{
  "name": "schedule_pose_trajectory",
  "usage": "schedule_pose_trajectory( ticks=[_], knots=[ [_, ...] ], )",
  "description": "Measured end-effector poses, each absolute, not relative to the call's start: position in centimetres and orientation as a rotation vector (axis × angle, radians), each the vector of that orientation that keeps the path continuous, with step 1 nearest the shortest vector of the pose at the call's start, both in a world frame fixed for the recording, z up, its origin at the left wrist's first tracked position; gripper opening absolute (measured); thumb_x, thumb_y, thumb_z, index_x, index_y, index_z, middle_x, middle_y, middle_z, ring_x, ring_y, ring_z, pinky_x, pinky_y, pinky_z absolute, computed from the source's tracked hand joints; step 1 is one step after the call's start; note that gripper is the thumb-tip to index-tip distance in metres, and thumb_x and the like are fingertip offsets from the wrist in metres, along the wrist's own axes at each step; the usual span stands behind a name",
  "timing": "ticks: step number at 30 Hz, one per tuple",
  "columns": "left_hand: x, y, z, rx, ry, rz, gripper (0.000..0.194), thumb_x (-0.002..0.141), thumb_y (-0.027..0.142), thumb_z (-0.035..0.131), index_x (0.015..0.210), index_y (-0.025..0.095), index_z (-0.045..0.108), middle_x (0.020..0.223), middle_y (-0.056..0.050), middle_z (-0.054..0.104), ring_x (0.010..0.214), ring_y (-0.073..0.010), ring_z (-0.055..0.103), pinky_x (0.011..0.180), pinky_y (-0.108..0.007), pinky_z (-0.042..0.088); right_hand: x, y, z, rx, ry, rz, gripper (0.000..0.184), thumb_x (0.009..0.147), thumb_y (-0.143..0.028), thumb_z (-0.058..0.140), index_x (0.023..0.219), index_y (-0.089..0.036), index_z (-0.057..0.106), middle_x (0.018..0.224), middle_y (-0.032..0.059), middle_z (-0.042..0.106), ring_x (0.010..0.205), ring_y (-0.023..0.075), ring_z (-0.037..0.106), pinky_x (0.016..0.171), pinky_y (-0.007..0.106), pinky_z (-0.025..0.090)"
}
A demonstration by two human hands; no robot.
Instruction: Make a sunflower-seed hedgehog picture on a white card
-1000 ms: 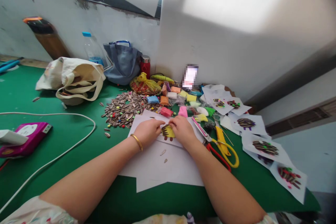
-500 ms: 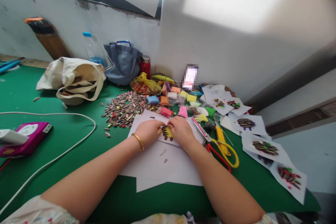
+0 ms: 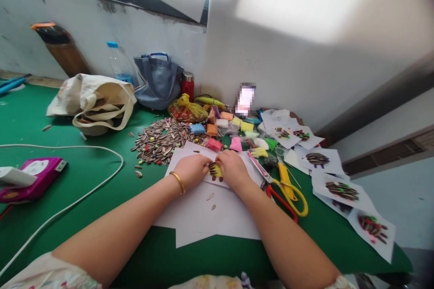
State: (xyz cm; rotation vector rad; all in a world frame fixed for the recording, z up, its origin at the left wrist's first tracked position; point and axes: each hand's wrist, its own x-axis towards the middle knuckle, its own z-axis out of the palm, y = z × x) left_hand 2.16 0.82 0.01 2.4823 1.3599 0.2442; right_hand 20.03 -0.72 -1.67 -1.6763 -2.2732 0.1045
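Observation:
On a white sheet of paper (image 3: 176, 159) lies a flattened yellow clay shape (image 3: 219, 171) with dark sunflower seeds (image 3: 213, 171) set in its left side and brown dabs below it. My left hand (image 3: 191, 169), a gold bangle on its wrist, has its fingers pinched together at the upper left of the clay. From the right, my right hand (image 3: 232, 167) bends its closed fingers over the clay's upper edge. A dark seed shows between the fingertips of both hands. Two loose seeds (image 3: 210, 196) rest on the paper below this.
Behind my left hand spreads a pile of sunflower seeds (image 3: 162, 140) with coloured beads. Bagged clay blocks (image 3: 222, 123) sit behind the paper. Scissors (image 3: 288, 196) and a yellow cutter (image 3: 287, 180) lie at right, beside finished seed pictures (image 3: 342, 189). A white cable (image 3: 111, 153) curves at left.
My right hand has shifted slightly left, bringing its fingertips closer to my left hand over the clay. My left hand stays nearly in place; the other things are unmoved.

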Motion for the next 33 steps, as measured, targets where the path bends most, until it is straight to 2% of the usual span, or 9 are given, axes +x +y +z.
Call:
schedule_pose_trajectory(
  ticks=[20, 33],
  knots=[
    [2.19, 0.63, 0.49, 2.437, 1.356, 0.239, 0.036, 0.084, 0.021, 0.047, 0.105, 0.030, 0.074, 0.099, -0.004, 0.074, 0.088, -0.0206, 0.066, 0.077, -0.029, 0.046, 19.98, -0.81, -1.41, -1.657, -2.269, 0.129, 0.011, 0.089, -0.016, 0.056, 0.085, -0.020, 0.067, 0.091, 0.0052, 0.063, 0.091, 0.0204, 0.051, 0.081, 0.030, 0.038],
    [2.00, 0.74, 0.06, 2.468, 1.340, 0.262, 0.036, 0.083, 0.022, 0.047, 0.106, 0.032, 0.073, 0.097, -0.003, 0.075, 0.086, -0.0206, 0.067, 0.073, -0.028, 0.046, 20.33, -0.83, -1.33, -1.651, -2.227, 0.153, 0.016, 0.090, -0.016, 0.054, 0.094, -0.019, 0.069, 0.096, 0.0060, 0.064, 0.095, 0.0199, 0.052, 0.084, 0.030, 0.039]
  ],
)
